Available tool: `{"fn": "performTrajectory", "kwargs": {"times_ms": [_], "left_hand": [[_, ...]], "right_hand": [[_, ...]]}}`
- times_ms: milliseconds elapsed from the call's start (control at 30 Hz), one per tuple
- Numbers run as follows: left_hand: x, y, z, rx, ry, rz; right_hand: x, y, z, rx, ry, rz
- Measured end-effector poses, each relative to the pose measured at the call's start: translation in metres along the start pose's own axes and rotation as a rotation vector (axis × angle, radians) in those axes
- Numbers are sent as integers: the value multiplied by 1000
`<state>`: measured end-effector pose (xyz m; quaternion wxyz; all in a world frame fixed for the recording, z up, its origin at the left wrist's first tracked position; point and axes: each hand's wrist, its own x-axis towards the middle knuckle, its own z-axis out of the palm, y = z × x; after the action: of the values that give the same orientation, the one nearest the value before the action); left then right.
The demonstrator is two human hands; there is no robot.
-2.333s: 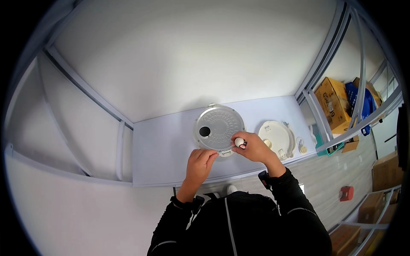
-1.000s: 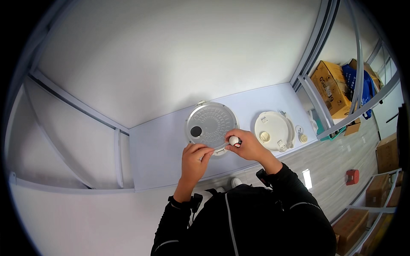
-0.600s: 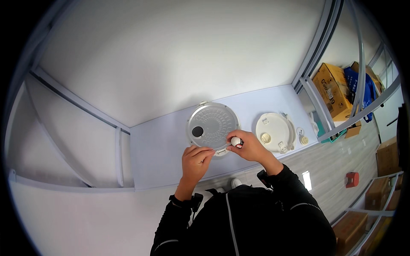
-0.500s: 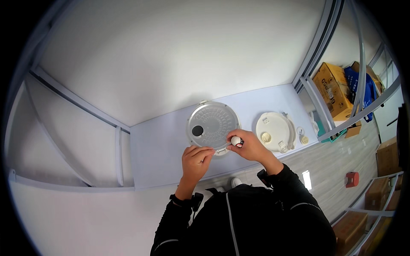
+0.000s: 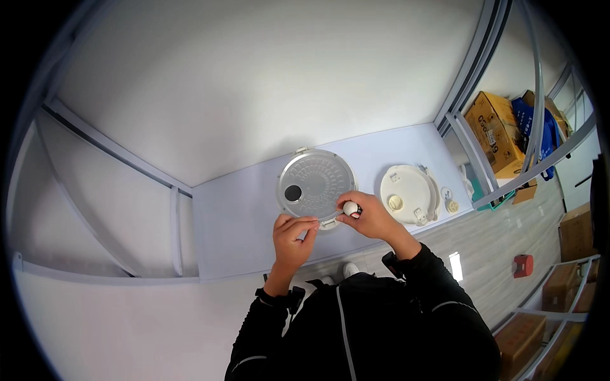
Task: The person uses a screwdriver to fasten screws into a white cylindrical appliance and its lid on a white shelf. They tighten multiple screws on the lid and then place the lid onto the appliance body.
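Observation:
A round grey metal plate (image 5: 323, 178) in a white rim lies on the pale table, with a dark round hole at its lower left. At its near edge my left hand (image 5: 294, 240) has thumb and fingertips pinched together; anything between them is too small to make out. Just right of it, my right hand (image 5: 368, 217) closes around a short handle-like thing with a white rounded end (image 5: 350, 208) and a dark part, over the plate's near right edge. Its lower part is hidden by the fingers. A white catch (image 5: 329, 224) shows on the rim between my hands.
A white round cover (image 5: 410, 190) with a cream round cap (image 5: 395, 202) lies to the right on the table (image 5: 235, 235). Beside it is a small cream part (image 5: 452, 206). White panels and metal posts border the table. Cardboard boxes (image 5: 494, 136) and a red stool (image 5: 523, 266) are farther right.
My left hand has shifted very slightly up and right, still pinched at the plate's edge. The right hand keeps its hold on the white-ended handle, almost unmoved.

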<state>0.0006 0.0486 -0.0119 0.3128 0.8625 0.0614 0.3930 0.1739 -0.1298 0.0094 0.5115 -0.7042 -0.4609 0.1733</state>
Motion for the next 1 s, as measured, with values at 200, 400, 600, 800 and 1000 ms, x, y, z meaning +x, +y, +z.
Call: {"fn": "performTrajectory", "kwargs": {"times_ms": [200,400,600,800,1000], "left_hand": [[0,-1,-1,28,-11,27],[1,1,1,-25,7,-27],[1,0,-2,-18,-18,-39],[3,0,-3,-2,-27,6],[6,2,-4,48,-43,29]], "right_hand": [[0,0,0,-5,-1,3],[-1,3,1,6,12,-17],[0,0,0,4,7,-23],[-1,0,0,10,14,-24],[0,1,0,-4,13,-34]]}}
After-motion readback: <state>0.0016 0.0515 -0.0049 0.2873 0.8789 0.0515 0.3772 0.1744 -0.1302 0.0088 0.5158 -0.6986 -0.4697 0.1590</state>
